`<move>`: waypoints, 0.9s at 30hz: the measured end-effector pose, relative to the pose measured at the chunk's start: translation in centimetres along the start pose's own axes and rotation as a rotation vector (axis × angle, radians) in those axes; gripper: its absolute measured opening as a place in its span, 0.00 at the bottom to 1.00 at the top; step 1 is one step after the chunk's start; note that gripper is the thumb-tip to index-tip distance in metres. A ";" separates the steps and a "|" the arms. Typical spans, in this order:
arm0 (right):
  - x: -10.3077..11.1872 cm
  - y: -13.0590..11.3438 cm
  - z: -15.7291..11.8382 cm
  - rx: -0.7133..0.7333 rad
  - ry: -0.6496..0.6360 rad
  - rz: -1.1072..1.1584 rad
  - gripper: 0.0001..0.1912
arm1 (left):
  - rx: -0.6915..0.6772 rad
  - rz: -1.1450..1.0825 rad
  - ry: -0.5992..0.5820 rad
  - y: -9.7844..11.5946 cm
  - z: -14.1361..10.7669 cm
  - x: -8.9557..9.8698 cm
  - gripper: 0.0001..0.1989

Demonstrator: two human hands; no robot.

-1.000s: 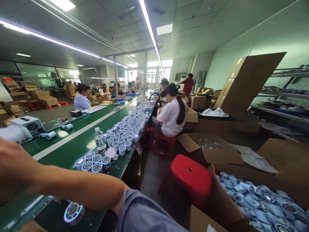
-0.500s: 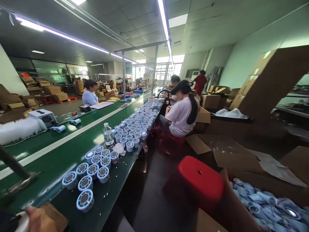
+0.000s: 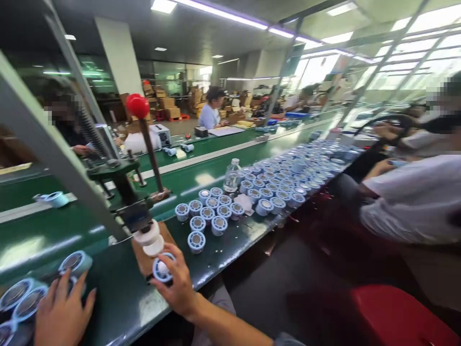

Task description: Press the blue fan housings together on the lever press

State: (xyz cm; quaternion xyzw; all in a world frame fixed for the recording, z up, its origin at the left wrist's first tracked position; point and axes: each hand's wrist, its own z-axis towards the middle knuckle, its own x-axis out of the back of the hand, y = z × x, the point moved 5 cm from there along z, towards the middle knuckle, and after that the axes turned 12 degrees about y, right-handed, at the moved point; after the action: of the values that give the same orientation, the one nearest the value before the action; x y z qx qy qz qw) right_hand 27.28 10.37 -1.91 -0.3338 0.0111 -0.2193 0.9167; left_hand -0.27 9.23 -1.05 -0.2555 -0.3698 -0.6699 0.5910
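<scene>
My right hand [image 3: 183,284] holds a light-blue round housing [image 3: 157,275] between thumb and fingers, its ringed face turned up and a pale spot at its middle. Just above it is the white round head [image 3: 150,239] of a hand press, which has a red ball knob [image 3: 138,105] on its lever. My left hand [image 3: 63,310] is at the lower left with its fingers spread, the fingertips over a partly hidden housing. Beside it stand several more light-blue housings [image 3: 30,302] with grey discs in their tops.
Many similar housings [image 3: 207,213] stand in rows along the green bench [image 3: 201,266]. Among them are a clear plastic bottle [image 3: 232,175] and crumpled white tissue [image 3: 244,203]. A co-worker in a white shirt [image 3: 414,199] sits at the right; a red stool [image 3: 399,312] is lower right.
The view has swung left, bringing the press and both hands into sight. My right hand now shows with a housing in it; earlier only one blurred hand showed at the lower left.
</scene>
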 end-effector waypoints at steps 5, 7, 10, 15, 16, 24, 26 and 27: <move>8.4 0.3 -2.5 0.199 -0.094 -0.300 0.15 | -0.092 0.261 0.024 0.6 -0.3 0.0 0.22; 10.2 1.7 -2.7 0.310 -0.115 -0.404 0.16 | -0.051 0.289 -0.027 1.2 -0.4 0.1 0.20; 11.4 4.4 -2.1 0.420 -0.132 -0.512 0.17 | 0.062 0.292 -0.069 1.6 -0.6 0.4 0.20; 11.3 7.1 0.2 0.374 -0.146 -0.485 0.25 | 0.076 0.126 -0.083 1.2 -1.1 1.7 0.26; 11.2 7.4 0.6 0.344 -0.170 -0.472 0.26 | 0.053 0.100 -0.059 0.7 -0.9 2.5 0.26; 11.0 7.4 3.0 0.413 -0.199 -0.498 0.28 | 0.206 0.343 -0.016 -12.3 3.5 10.8 0.17; 9.2 5.7 3.2 0.379 -0.186 -0.509 0.28 | 0.213 0.374 -0.068 -14.2 4.0 11.8 0.11; 7.5 4.3 3.1 0.350 -0.197 -0.477 0.26 | 0.218 0.388 -0.089 -14.6 4.1 12.2 0.08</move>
State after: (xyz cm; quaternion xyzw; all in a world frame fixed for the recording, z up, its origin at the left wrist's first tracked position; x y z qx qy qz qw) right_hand 36.32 12.13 -1.17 -0.1836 -0.1943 -0.3932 0.8797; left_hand -17.10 5.59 8.05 -0.2857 -0.4095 -0.4877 0.7161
